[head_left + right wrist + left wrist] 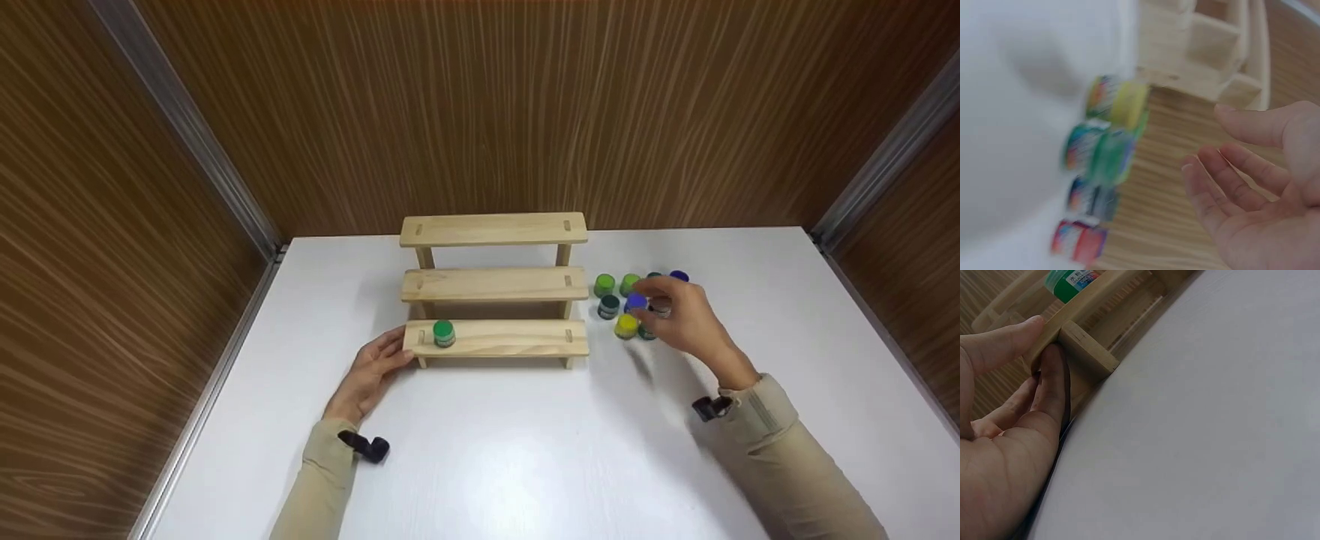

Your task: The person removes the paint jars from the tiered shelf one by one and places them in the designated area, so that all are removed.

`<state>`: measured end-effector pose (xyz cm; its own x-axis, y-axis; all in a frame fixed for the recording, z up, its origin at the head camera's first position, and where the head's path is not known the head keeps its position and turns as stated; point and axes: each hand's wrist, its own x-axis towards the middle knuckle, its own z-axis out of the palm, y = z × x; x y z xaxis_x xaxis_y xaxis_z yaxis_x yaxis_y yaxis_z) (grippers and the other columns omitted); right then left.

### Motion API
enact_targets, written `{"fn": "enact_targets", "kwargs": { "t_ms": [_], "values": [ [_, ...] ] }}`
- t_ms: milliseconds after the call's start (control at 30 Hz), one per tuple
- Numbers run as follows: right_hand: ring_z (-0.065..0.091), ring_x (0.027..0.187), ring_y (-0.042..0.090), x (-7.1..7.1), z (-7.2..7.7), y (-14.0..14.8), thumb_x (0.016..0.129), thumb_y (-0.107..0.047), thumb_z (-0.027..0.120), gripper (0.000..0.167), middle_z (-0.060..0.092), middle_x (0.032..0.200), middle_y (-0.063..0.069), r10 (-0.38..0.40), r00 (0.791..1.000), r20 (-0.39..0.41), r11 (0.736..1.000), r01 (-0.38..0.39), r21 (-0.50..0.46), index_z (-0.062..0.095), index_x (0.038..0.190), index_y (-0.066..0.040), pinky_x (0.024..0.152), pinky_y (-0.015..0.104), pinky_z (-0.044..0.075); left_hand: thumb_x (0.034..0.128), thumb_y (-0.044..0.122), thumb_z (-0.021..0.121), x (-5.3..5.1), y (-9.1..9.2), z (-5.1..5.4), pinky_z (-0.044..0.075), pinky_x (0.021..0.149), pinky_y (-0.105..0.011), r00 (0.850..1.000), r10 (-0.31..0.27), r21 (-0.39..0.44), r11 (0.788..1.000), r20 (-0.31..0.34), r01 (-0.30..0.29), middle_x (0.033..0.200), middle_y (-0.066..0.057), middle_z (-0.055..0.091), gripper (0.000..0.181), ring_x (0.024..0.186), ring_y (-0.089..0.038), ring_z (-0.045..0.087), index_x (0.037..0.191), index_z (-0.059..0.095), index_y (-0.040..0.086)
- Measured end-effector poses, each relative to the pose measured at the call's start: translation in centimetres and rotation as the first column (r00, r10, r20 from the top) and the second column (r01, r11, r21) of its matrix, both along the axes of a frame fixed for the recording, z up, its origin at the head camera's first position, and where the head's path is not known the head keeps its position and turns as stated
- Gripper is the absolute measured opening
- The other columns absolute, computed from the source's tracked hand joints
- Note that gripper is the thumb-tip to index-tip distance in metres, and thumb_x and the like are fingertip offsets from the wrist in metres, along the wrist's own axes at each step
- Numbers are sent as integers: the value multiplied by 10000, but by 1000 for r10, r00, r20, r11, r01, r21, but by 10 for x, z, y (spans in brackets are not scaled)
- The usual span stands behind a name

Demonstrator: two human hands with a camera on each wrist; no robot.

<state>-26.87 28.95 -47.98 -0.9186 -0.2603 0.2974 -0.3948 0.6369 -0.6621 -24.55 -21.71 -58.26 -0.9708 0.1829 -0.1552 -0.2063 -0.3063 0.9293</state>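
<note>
My left hand (373,373) holds the left end of the lowest step of a three-tier wooden display stand (495,285). In the left wrist view, the thumb lies along the board's edge and the fingers (1053,379) are curled underneath. A green-lidded paint jar (443,334) stands upright on that step, near the left hand. My right hand (690,322) hovers over a cluster of paint jars right of the stand, among them a yellow-lidded jar (625,327) and a blue-lidded jar (636,301). In the right wrist view, its thumb and fingers are apart with nothing between them.
Other jars in the cluster have light green (604,284), dark green (608,306) and dark blue (679,276) lids; the right hand partly covers some. A red jar (1079,242) shows in the right wrist view. Brown wood-grain panels (480,112) enclose the white table (480,450).
</note>
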Motion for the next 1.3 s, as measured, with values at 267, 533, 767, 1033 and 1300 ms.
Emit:
{"fn": "enact_targets", "kwargs": {
  "t_ms": [267,533,767,1033,1300],
  "values": [
    [733,1117,402,5,18,-43,886,50,828,338,750,1199,225,87,992,-90,994,-93,-60,728,1209,64,961,578,613,993,-84,640,0,-1,-1,534,1092,-239,1000,-8,-1,1000,1,8,1648,-298,392,696,1325,-183,609,1618,334,-78],
    [733,1121,387,8,27,-83,902,26,820,345,742,1218,221,190,971,-142,978,-200,-61,719,1229,70,965,517,630,989,-80,644,0,-2,1,536,1096,-252,1000,-12,-6,1000,-4,12,1639,-299,403,707,1309,-180,618,1623,331,-73],
    [735,1104,372,6,26,-120,915,-26,832,340,749,1204,226,267,950,-160,957,-281,-73,719,1221,70,968,529,625,986,-97,635,0,-1,2,546,1079,-258,1000,6,-6,1000,-3,-6,1608,-287,446,683,1273,-184,640,1609,356,-77],
    [735,1112,338,8,19,-158,924,-93,838,344,761,1216,161,313,944,-107,946,-320,-51,740,1238,7,999,506,616,989,-101,629,0,0,2,534,1105,-266,1000,2,-1,1000,4,-2,1612,-292,445,675,1284,-189,637,1607,361,-74],
    [728,1110,415,2,0,-193,924,-50,818,336,746,1208,224,384,919,-88,915,-392,-100,723,1230,49,994,509,620,985,-100,636,-1,-1,2,542,1080,-250,1000,5,6,1000,-2,-5,1626,-303,417,695,1288,-194,628,1613,339,-86]
  ]
}}
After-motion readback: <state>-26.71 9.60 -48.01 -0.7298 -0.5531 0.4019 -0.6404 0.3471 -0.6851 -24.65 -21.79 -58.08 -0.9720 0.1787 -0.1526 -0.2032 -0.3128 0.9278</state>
